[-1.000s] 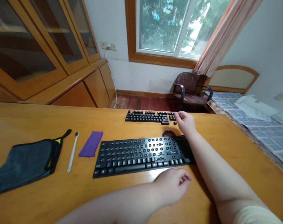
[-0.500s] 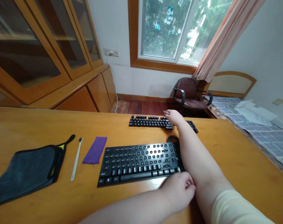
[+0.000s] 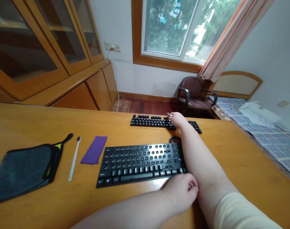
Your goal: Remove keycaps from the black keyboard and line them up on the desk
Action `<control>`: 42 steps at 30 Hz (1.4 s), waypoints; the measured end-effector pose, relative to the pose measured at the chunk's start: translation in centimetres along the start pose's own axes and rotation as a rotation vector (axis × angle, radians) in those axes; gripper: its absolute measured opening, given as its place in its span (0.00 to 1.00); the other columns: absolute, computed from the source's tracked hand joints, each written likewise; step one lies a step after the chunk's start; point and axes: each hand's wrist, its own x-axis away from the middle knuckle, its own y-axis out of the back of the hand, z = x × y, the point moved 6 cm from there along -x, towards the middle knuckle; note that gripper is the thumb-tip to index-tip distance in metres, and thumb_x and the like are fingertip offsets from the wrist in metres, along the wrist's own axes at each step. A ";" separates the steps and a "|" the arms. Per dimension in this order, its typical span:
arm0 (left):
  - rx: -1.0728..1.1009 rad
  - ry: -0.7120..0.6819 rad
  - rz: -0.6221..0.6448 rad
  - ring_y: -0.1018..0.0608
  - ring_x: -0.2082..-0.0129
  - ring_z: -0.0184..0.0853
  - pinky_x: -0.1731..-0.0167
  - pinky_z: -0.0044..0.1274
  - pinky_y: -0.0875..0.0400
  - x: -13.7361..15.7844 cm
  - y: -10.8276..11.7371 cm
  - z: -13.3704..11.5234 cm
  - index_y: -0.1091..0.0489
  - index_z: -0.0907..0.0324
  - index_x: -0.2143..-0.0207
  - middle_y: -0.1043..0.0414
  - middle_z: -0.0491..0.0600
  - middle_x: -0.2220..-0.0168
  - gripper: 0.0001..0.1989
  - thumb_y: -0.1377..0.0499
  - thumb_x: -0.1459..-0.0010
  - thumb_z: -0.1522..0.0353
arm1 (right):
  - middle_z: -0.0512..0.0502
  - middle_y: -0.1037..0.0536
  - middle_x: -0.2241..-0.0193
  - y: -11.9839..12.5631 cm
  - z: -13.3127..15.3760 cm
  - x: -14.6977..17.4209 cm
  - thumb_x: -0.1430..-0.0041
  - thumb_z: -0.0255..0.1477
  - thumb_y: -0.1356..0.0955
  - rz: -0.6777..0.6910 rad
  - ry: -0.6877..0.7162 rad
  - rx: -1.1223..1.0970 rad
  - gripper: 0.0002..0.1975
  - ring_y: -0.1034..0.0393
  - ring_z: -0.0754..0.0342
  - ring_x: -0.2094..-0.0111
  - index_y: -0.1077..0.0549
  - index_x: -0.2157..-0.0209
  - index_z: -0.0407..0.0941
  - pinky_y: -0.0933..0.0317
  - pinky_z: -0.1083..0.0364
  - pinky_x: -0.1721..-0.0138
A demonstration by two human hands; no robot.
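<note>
My right hand reaches to the far side of the desk, fingers closed on a small silver metal tool whose exact kind I cannot make out. It hovers at rows of loose black keycaps laid out along the far edge. My left hand is loosely curled and rests by the near right edge of a black keyboard, with nothing visible in it. Most upper keys are off the keyboard, baring the sockets; the lower rows still carry caps. My right forearm hides the keyboard's right end.
Left of the keyboard lie a purple cloth, a white toothbrush with a dark head, and a folded grey cloth with black edging. A coiled black cable sits behind the keyboard. A chair stands beyond the desk.
The view has shifted slightly, so the desk items appear a little higher and further left. Both hands keep almost the same pose; the right still holds the metal tool over the loose keycaps.
</note>
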 end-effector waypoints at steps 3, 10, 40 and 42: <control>-0.008 0.000 0.001 0.27 0.70 0.30 0.71 0.20 0.35 0.0 -0.1 0.1 0.32 0.55 0.67 0.27 0.42 0.70 0.07 0.49 0.46 0.67 | 0.42 0.22 0.69 -0.2 -0.2 -0.1 0.45 0.32 0.37 0.008 -0.010 0.001 0.14 0.32 0.54 0.70 0.23 0.63 0.42 0.46 0.59 0.70; -0.015 0.005 0.005 0.27 0.70 0.30 0.72 0.20 0.35 0.0 -0.3 0.3 0.32 0.55 0.66 0.27 0.42 0.69 0.07 0.49 0.46 0.67 | 0.43 0.22 0.70 -0.2 -0.1 -0.1 0.44 0.32 0.37 0.024 -0.001 -0.003 0.13 0.32 0.55 0.71 0.23 0.64 0.42 0.45 0.60 0.69; -0.041 0.012 0.029 0.27 0.67 0.32 0.69 0.22 0.34 0.2 -0.1 -0.3 0.31 0.57 0.64 0.27 0.44 0.67 0.09 0.49 0.45 0.67 | 0.44 0.22 0.68 -0.7 -0.1 -0.2 0.47 0.32 0.34 -0.011 -0.014 0.011 0.10 0.31 0.55 0.67 0.24 0.66 0.44 0.44 0.60 0.66; -0.044 0.011 0.034 0.27 0.67 0.32 0.69 0.22 0.34 0.2 0.0 -0.4 0.32 0.57 0.64 0.26 0.44 0.66 0.09 0.49 0.45 0.67 | 0.45 0.22 0.69 -0.7 -0.2 -0.2 0.48 0.31 0.33 -0.013 -0.012 0.017 0.09 0.31 0.55 0.67 0.24 0.66 0.44 0.44 0.60 0.66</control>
